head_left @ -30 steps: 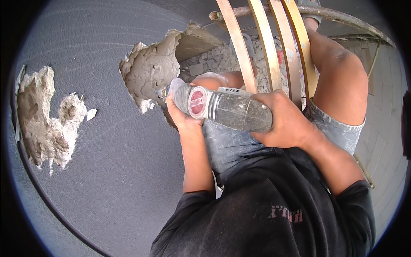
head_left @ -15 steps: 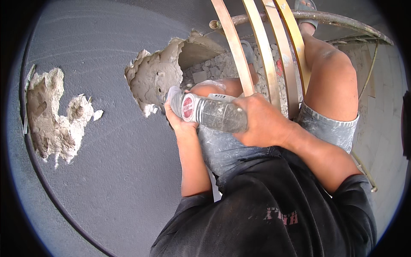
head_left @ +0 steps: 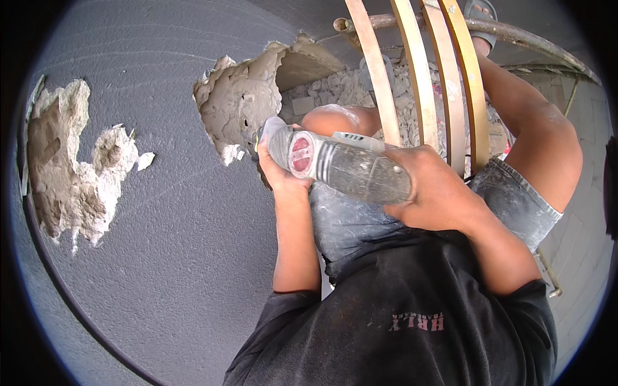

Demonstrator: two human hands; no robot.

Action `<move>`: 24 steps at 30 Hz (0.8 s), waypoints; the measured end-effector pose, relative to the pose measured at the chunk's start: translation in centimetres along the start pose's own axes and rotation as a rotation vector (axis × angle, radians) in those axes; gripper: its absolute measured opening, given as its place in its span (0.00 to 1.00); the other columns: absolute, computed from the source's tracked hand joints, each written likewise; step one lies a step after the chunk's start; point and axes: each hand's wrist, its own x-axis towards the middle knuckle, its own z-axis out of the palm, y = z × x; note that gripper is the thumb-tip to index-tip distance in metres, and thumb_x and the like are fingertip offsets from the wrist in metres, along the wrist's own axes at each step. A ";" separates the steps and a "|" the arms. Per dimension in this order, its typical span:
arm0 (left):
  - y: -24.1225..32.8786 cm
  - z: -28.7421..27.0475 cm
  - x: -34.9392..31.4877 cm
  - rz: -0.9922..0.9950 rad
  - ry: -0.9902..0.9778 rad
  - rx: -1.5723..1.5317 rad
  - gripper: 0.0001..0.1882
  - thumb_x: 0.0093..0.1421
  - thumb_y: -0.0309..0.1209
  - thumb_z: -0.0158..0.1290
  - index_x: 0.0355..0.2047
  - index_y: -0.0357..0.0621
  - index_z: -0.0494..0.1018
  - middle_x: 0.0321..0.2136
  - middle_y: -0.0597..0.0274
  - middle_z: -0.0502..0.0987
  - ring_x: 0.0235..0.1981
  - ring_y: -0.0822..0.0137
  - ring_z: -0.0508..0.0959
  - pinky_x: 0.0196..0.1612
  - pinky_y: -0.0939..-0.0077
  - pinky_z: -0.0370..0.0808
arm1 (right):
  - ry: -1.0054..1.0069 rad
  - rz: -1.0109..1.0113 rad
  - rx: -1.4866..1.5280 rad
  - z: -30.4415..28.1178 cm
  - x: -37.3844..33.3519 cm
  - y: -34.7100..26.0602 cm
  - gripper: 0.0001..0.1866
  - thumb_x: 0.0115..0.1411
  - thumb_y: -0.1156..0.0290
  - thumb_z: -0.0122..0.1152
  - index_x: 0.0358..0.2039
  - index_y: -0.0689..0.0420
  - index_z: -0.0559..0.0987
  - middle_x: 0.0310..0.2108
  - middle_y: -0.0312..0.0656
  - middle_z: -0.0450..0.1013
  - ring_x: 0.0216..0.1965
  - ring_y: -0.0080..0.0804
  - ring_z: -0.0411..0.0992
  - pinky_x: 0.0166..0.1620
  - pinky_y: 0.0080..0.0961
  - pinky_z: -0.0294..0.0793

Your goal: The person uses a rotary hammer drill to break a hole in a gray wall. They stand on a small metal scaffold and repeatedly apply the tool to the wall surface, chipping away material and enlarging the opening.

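A dusty grey rotary hammer (head_left: pixel 364 172) with a round red label lies across my lap, its front toward the broken hole (head_left: pixel 235 106) in the dark grey wall. My left hand (head_left: pixel 283 172) is closed around the underside of its front end. At the back end, my right hand (head_left: pixel 438 186) grips the handle, which the fingers mostly hide. The tool's tip is hidden at the hole's lower edge, so I cannot tell whether it touches the wall. Pale, rough masonry shows inside the hole.
A second broken patch (head_left: pixel 64 167) scars the wall at far left. Grey rubble (head_left: pixel 331 93) lies beyond my knee. Several wooden slats (head_left: pixel 418 83) rise beside my legs, near a rusty metal pole (head_left: pixel 521 33). A dark strip (head_left: pixel 71 299) curves down the left.
The view has shifted slightly. The rotary hammer and my right hand appear farther right, and my right knee has swung right. Both hands keep their hold.
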 end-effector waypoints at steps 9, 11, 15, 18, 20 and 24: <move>-5.2 3.5 -2.8 -0.106 -0.184 -0.040 0.28 0.60 0.51 0.55 0.45 0.36 0.76 0.41 0.50 0.81 0.42 0.53 0.83 0.46 0.55 0.83 | 0.013 0.051 0.027 -5.2 -4.9 0.9 0.28 0.40 0.78 0.67 0.46 0.71 0.80 0.31 0.61 0.79 0.40 0.58 0.82 0.47 0.37 0.79; -6.0 3.8 -3.1 -0.110 -0.133 -0.023 0.28 0.61 0.51 0.53 0.46 0.37 0.76 0.41 0.51 0.81 0.43 0.53 0.82 0.46 0.54 0.82 | 0.099 0.028 -0.005 -5.3 -5.9 1.8 0.28 0.39 0.77 0.68 0.45 0.71 0.80 0.31 0.62 0.78 0.40 0.57 0.82 0.47 0.36 0.79; -6.6 3.6 -3.6 -0.079 -0.108 0.006 0.26 0.60 0.51 0.52 0.46 0.41 0.77 0.41 0.53 0.81 0.43 0.53 0.82 0.47 0.54 0.82 | 0.148 -0.039 -0.078 -5.4 -5.7 1.8 0.28 0.37 0.77 0.69 0.44 0.72 0.81 0.32 0.63 0.79 0.39 0.56 0.82 0.47 0.36 0.79; -6.7 2.1 -4.2 -0.045 -0.077 -0.022 0.23 0.59 0.50 0.53 0.46 0.47 0.78 0.42 0.55 0.81 0.45 0.54 0.82 0.49 0.54 0.82 | 0.085 -0.041 -0.096 -6.0 -4.6 0.4 0.25 0.38 0.78 0.68 0.41 0.71 0.81 0.32 0.62 0.80 0.38 0.57 0.82 0.44 0.36 0.79; -7.1 1.3 -5.0 -0.007 -0.091 -0.050 0.23 0.59 0.50 0.54 0.46 0.47 0.78 0.42 0.56 0.82 0.46 0.54 0.82 0.51 0.53 0.81 | 0.082 -0.092 -0.108 -6.2 -4.3 0.1 0.23 0.38 0.78 0.68 0.39 0.70 0.82 0.31 0.61 0.80 0.37 0.56 0.82 0.42 0.36 0.79; -7.9 0.3 -5.9 0.029 -0.126 -0.077 0.24 0.60 0.50 0.55 0.47 0.45 0.78 0.43 0.56 0.82 0.47 0.55 0.82 0.53 0.53 0.81 | 0.020 -0.118 -0.051 -6.7 -3.9 1.0 0.21 0.38 0.78 0.68 0.37 0.69 0.82 0.30 0.60 0.79 0.36 0.55 0.82 0.41 0.38 0.79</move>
